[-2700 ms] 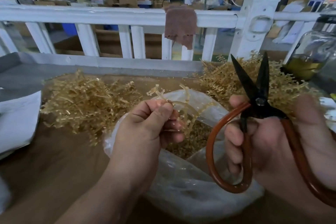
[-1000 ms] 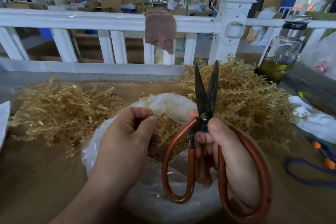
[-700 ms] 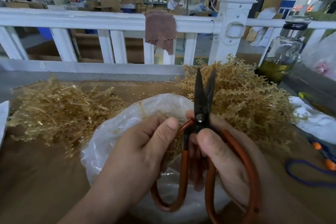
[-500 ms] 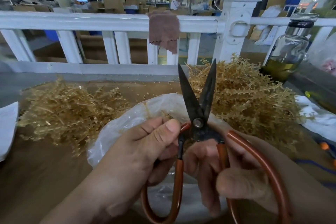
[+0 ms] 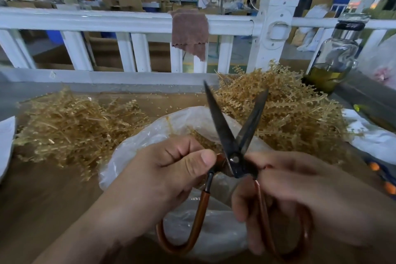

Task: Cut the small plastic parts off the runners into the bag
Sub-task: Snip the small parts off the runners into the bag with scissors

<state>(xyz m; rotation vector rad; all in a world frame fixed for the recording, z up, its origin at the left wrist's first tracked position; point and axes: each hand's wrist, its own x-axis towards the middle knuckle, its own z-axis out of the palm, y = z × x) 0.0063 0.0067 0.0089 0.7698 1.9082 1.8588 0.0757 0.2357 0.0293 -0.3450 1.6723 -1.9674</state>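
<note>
You are holding the scissors (image 5: 235, 159) in your right hand (image 5: 300, 199), fingers curling round the orange handle loops, over the near half of the bag (image 5: 137, 148); the dark blades are standing apart in a V, tips pointing up and away above the bag's far rim; your left hand (image 5: 171, 169) is hovering over the bag's left half, fingers curled, thumb pressing on the forefinger right beside the scissors' left shank; what lies in that pinch is hidden, so I cannot tell whether it is holding anything; cut small parts (image 5: 203, 139) are lying inside the bag, showing at its mouth; one heap of golden runners (image 5: 75, 126) is sitting left of the bag; a second heap (image 5: 289, 118) is sitting just behind and right of it; beyond the bag a white railing (image 5: 128, 21) is carrying a brown cloth (image 5: 189, 32); far right of the bag a glass bottle (image 5: 334, 58) is standing upright with yellowish liquid in its base.
</note>
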